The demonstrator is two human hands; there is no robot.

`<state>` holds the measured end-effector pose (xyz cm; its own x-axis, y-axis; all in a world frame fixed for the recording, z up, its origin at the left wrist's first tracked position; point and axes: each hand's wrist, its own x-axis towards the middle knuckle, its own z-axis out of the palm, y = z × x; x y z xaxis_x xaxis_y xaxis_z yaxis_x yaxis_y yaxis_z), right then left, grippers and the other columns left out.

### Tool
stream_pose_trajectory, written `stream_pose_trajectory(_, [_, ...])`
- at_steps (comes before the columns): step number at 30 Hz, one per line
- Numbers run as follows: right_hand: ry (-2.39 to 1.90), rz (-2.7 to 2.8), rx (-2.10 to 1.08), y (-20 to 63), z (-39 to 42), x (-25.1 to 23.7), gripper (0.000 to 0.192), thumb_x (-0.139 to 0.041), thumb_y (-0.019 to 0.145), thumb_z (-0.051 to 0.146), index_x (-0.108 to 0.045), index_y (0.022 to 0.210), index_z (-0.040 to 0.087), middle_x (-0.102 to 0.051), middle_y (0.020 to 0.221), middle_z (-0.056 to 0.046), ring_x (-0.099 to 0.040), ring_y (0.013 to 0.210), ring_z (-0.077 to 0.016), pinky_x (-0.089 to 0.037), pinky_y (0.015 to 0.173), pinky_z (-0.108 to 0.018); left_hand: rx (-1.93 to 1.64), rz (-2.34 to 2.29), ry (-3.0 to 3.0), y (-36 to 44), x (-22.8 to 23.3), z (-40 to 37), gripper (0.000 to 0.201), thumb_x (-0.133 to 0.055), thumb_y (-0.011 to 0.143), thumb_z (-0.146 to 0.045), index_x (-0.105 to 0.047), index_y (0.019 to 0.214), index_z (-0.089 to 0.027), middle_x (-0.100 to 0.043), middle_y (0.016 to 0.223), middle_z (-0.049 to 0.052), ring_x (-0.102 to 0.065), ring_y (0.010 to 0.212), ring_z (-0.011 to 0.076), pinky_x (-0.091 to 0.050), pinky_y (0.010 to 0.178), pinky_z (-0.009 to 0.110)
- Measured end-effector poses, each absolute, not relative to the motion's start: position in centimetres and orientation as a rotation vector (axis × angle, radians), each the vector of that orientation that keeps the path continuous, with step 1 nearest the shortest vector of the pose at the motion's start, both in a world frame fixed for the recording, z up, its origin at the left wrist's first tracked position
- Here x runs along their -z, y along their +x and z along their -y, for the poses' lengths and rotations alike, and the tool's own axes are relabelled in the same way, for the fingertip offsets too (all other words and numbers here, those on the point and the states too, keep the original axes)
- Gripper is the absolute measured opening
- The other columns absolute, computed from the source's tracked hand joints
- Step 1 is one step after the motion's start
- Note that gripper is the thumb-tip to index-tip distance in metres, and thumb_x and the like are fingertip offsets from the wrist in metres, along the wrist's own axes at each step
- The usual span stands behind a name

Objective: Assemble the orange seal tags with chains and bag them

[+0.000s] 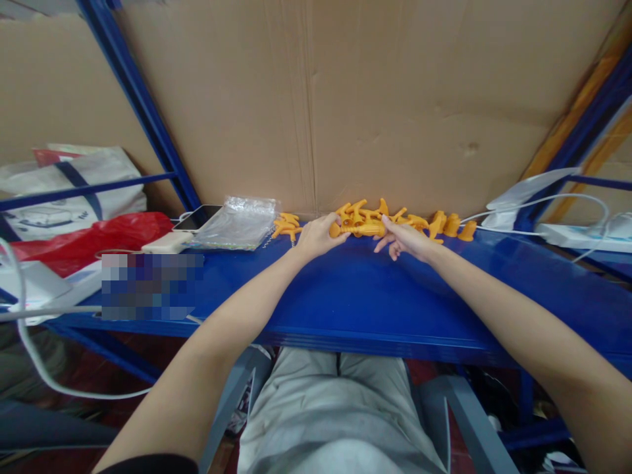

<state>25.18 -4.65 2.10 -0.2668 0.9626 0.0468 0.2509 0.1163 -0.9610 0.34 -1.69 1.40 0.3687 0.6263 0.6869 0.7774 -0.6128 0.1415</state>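
Note:
My left hand (318, 238) is closed on the left end of an orange plastic toy figure (368, 228), thumb and fingers around it. At the figure's right end is my right hand (403, 241), its thumb raised and its fingers apart; whether it touches the figure I cannot tell. Behind both hands lies a row of loose orange plastic parts (358, 209), some branching. Several cup-like orange pieces (451, 225) stand to the right of my right hand. Left of my left hand, a small cluster of orange parts (285, 225) has thin chains hanging from it.
A clear plastic bag (239, 224) and a phone (198, 218) lie on the blue table (340, 296) at the left, near a red plastic bag (99, 240). White cables (533, 199) run at the right. A cardboard wall (375, 99) closes off the back.

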Motion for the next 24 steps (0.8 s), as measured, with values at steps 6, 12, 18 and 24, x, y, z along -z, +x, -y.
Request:
stream_pose_trajectory(6, [-1.111, 1.622, -1.113, 25.14, 5.01, -2.42, 0.027, -0.073, 0.088, 0.032, -0.058, 0.106, 0.018, -0.078, 0.091, -0.008, -0.062, 0.045, -0.0102, -0.05, 0.045, -0.022, 1.084, 1.289, -2.431, 0.07, -1.67, 1.61, 0.03, -0.072, 0.081, -0.041, -0.06, 0.098, -0.019, -0.073, 0.09, 0.006, -0.07, 0.085, 0.0245, -0.049, 0.072, 0.031])
stream_pose_trajectory(12, [-1.121, 1.617, -1.133, 24.87, 5.13, -2.34, 0.041, -0.065, 0.09, 0.053, -0.062, 0.079, 0.014, -0.074, 0.07, -0.012, -0.056, 0.038, -0.0107, -0.047, 0.038, -0.024, 1.099, 1.2, -2.42, 0.16, -1.69, 2.03, 0.029, -0.071, 0.081, -0.041, -0.06, 0.099, -0.021, -0.074, 0.093, 0.006, -0.07, 0.087, 0.0233, -0.05, 0.073, 0.03])
stream_pose_trajectory(18, [-1.21, 1.564, -1.158, 24.62, 5.13, -2.54, 0.056, -0.05, 0.089, 0.072, -0.058, 0.072, 0.019, -0.065, 0.051, -0.007, -0.053, 0.034, -0.0117, -0.043, 0.031, -0.022, 1.116, 1.212, -2.411, 0.4, -1.75, 2.12, 0.03, -0.071, 0.082, -0.043, -0.06, 0.099, -0.021, -0.074, 0.092, 0.006, -0.07, 0.085, 0.0222, -0.05, 0.072, 0.029])
stream_pose_trajectory(24, [-1.137, 1.642, -1.197, 25.3, 4.85, -2.0, 0.03, -0.066, 0.091, 0.044, -0.062, 0.107, 0.019, -0.077, 0.098, -0.01, -0.071, 0.06, -0.0146, -0.058, 0.054, -0.025, 1.071, 1.226, -2.42, 0.14, -1.41, 1.46, 0.03, -0.072, 0.081, -0.043, -0.061, 0.098, -0.021, -0.073, 0.089, 0.005, -0.07, 0.082, 0.0214, -0.049, 0.071, 0.029])
